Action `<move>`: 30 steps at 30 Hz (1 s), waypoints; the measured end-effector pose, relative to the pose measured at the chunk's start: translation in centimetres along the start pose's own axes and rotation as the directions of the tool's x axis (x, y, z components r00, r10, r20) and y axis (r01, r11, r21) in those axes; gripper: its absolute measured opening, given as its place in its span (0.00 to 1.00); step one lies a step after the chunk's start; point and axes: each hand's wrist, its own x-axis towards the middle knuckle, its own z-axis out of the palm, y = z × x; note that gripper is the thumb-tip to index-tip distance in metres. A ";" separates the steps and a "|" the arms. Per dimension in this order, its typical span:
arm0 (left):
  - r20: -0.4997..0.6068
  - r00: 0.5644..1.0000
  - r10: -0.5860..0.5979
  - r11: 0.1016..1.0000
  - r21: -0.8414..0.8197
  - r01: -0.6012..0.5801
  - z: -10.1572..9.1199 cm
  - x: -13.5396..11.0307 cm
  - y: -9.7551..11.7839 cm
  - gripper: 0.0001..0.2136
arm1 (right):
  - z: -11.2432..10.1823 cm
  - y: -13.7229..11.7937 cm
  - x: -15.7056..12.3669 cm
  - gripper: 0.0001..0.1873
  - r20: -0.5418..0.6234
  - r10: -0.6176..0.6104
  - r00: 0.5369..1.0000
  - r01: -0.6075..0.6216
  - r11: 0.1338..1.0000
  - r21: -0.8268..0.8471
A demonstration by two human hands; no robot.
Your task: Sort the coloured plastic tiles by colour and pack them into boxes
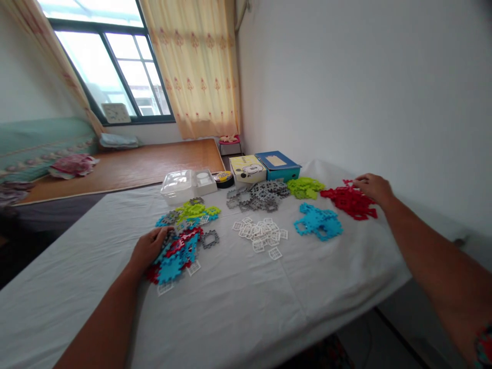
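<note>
My left hand (149, 248) rests on the near edge of a mixed heap of plastic puzzle tiles (184, 236) in blue, red, green, grey and white, its fingers curled onto the pieces. My right hand (372, 187) reaches far right and touches the top of a pile of red tiles (349, 202), fingers bent over them. Between the hands lie sorted piles: white tiles (261, 233), blue tiles (319, 223), grey tiles (257, 197) and green tiles (305, 187). All lie on a white cloth (238, 302) over a table.
At the table's far edge stand a clear plastic box (179, 185), a small white box (205, 180), a round black tin (224, 179), a yellow-white carton (248, 169) and a blue box (277, 164). A white wall runs along the right. Beyond are a wooden platform and a window.
</note>
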 end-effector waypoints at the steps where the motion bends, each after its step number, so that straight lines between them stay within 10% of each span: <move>1: 0.000 1.000 0.000 1.000 0.001 0.000 0.0 0.0 0.0 0.22 | -0.4 0.7 0.0 0.15 0.019 0.020 1.000 -0.019 0.999 -0.044; 5: -0.003 1.000 -0.014 1.000 0.010 0.014 0.0 -0.2 0.5 0.23 | -0.2 -2.1 -1.5 0.17 -0.127 -0.121 0.985 0.104 0.986 -0.128; 9: 0.011 1.000 -0.001 1.000 0.019 0.001 0.1 -0.7 1.2 0.25 | 2.4 -12.9 -6.7 0.13 -0.065 -0.519 0.852 0.523 0.842 0.136; 11: 0.008 1.000 -0.005 1.000 0.016 0.004 0.1 -0.8 1.3 0.25 | 3.9 -19.2 -11.2 0.13 0.057 -0.715 0.697 0.659 0.670 0.341; 15: 0.005 1.000 -0.004 1.000 -0.004 0.004 0.3 -0.9 1.3 0.25 | 6.6 -29.1 -20.0 0.14 0.141 -0.964 0.227 0.829 0.267 0.491; 17: 0.008 1.000 0.011 1.000 -0.013 -0.011 0.3 -0.9 1.1 0.25 | 8.0 -32.4 -22.7 0.16 0.140 -0.984 0.112 0.872 0.164 0.461; 21: 0.016 0.999 0.044 0.999 -0.023 -0.044 0.4 -0.7 0.9 0.24 | 10.2 -36.1 -24.6 0.21 0.192 -0.968 0.162 0.899 0.225 0.376; 26: 0.040 0.998 0.051 0.998 0.021 -0.052 0.4 -0.6 0.7 0.24 | 10.6 -36.6 -25.0 0.16 0.234 -0.965 0.116 0.949 0.178 0.261; 30: 0.037 0.998 0.049 0.999 0.009 -0.050 0.4 -0.7 0.6 0.23 | 9.6 -35.1 -21.8 0.20 0.269 -0.881 0.390 0.891 0.435 0.129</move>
